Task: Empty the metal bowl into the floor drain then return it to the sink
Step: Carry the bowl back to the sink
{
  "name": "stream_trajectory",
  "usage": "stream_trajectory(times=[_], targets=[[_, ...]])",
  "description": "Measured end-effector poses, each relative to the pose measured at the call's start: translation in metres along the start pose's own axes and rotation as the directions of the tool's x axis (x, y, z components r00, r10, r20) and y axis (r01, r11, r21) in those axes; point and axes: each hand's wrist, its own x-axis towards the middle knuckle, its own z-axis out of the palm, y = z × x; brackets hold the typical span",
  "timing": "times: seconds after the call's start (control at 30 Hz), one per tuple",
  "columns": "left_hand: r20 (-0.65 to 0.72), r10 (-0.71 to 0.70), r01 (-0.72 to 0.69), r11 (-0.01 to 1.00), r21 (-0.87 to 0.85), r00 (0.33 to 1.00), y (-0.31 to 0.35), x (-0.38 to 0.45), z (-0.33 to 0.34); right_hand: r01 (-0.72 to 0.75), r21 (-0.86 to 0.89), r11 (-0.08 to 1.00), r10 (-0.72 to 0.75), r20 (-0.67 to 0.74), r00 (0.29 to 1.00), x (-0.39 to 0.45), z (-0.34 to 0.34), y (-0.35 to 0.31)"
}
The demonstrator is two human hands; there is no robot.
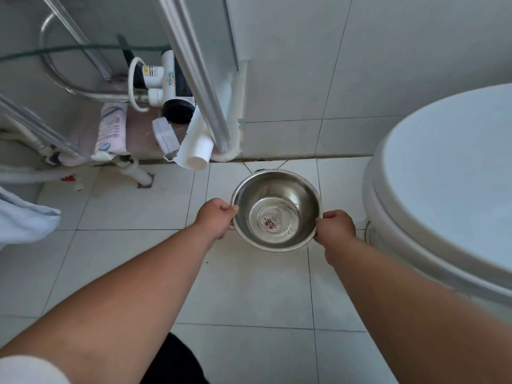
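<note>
Bowl (277,210) between hands — toilet (443,176) to its right

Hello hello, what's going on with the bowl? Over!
Both hands, left and right, gripping metal bowl rim. Bowl upright over floor. Toilet close right.

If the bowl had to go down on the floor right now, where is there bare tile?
Bare floor tiles lie left of the left hand and nearer the person, below the metal bowl. The toilet crowds the right; pipes and a white tube crowd the wall base.
</note>
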Motion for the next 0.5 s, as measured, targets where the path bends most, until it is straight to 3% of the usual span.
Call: stream_trajectory(times=[0.23,0.5], targets=[[0.034,-0.08,0.079,0.996,0.043,0.996,0.016,-0.074,-0.026,-0.138,0.027,0.99,0.136,0.08,0.987,-0.065,-0.042,-0.019],[0.066,-0.178,0.173,0.981,0.085,0.982,0.041,-0.204,-0.058,-0.185,-0.081,0.979,0.191,0.078,0.978,-0.172,-0.116,-0.042]])
